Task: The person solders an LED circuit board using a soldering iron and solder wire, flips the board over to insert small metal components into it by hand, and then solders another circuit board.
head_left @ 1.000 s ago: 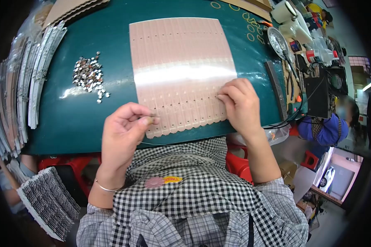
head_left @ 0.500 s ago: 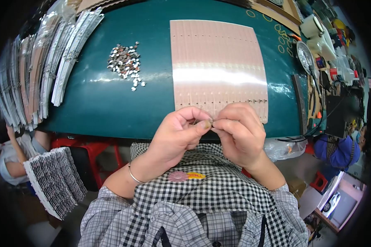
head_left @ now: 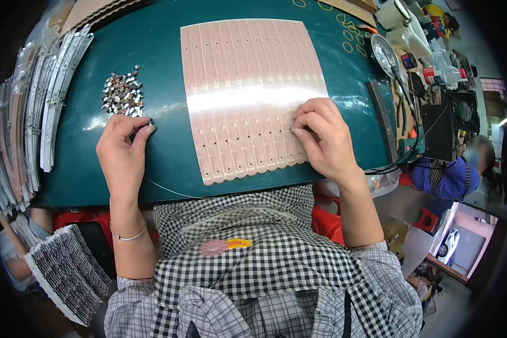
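A pink sheet [head_left: 253,67] of parallel strips, with rows of small holes and a scalloped near edge, lies on the green table. My right hand [head_left: 328,138] is over its right side, thumb and fingers pinched on a tiny metal piece [head_left: 293,129] at the row of holes. Farther left, a loose pile of small shiny metal clips [head_left: 123,94] lies on the table. Just below that pile is my left hand [head_left: 123,152], its thumb and forefinger closed on a small dark, shiny metal clip [head_left: 151,121].
Bundles of long silvery strips [head_left: 62,90] lie along the left edge. Yellow rubber bands [head_left: 348,35], a metal dish [head_left: 384,56] and a dark bar [head_left: 382,121] are at the right. Another person in purple [head_left: 448,177] sits beyond the right side.
My hands, together in front of the sheet before, have parted. The left has moved out left to the clip pile, the right onto the sheet's right side. The view has shifted.
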{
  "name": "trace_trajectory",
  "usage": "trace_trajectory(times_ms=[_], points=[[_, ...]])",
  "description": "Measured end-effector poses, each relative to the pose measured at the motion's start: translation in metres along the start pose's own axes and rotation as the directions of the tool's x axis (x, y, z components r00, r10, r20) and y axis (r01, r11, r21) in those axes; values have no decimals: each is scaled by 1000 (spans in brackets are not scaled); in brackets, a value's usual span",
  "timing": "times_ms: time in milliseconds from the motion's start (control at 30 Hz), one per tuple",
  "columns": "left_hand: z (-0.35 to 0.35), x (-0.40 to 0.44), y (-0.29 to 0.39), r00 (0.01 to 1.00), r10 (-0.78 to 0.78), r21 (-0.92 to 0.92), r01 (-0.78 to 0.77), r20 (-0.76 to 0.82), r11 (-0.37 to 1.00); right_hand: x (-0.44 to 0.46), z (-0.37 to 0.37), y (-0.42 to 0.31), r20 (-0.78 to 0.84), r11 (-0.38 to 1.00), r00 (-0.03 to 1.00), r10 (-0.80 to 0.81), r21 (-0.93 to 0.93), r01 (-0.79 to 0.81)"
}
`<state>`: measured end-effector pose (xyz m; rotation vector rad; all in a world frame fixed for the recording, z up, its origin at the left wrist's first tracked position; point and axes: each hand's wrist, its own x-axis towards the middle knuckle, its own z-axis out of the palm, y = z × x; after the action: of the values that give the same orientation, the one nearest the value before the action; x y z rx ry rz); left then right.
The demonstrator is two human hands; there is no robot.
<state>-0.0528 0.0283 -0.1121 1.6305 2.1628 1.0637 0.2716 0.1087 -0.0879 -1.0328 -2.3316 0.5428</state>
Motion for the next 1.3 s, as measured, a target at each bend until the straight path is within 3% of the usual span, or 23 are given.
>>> trace_trajectory(times_ms=[300, 500, 633, 833, 967, 1100, 1133, 1167, 1233, 1300], points=[[0, -7, 7, 987, -159, -116, 157, -13, 981, 2, -5, 3, 23, 999, 1000, 2, -43, -1], [3, -11, 10, 993, -118, -287, 106, -24, 952, 3, -7, 4, 57, 998, 998, -21, -57, 24], [1, -12, 15, 995, -96, -294, 88, -13, 952, 5, -7, 2, 66, 996, 997, -33, -81, 38], [-1, -22, 22, 974, -174, -433, 220, 145, 874, 11, -5, 0, 138, 981, 990, -26, -185, 52], [4, -27, 40, 968, -96, -694, 235, 234, 681, 10, -2, -1, 101, 984, 995, -21, -175, 39], [4, -34, 56, 858, -132, -770, 505, 496, 391, 8, -8, -11, 59, 980, 998, -25, -197, 36], [6, -35, 58, 851, -115, -795, 521, 512, 310, 8, -10, -16, 22, 992, 1000, 10, -128, -7], [7, -36, 61, 853, -118, -795, 517, 508, 316, 8, -12, -20, -11, 997, 999, 53, -60, -53], [8, -38, 66, 836, -77, -811, 546, 543, 211, 9, -7, -32, -45, 999, 999, 23, -26, -24], [14, -43, 64, 834, -45, -818, 549, 550, 173, 7, 4, -51, -96, 951, 995, -19, 305, 48]])
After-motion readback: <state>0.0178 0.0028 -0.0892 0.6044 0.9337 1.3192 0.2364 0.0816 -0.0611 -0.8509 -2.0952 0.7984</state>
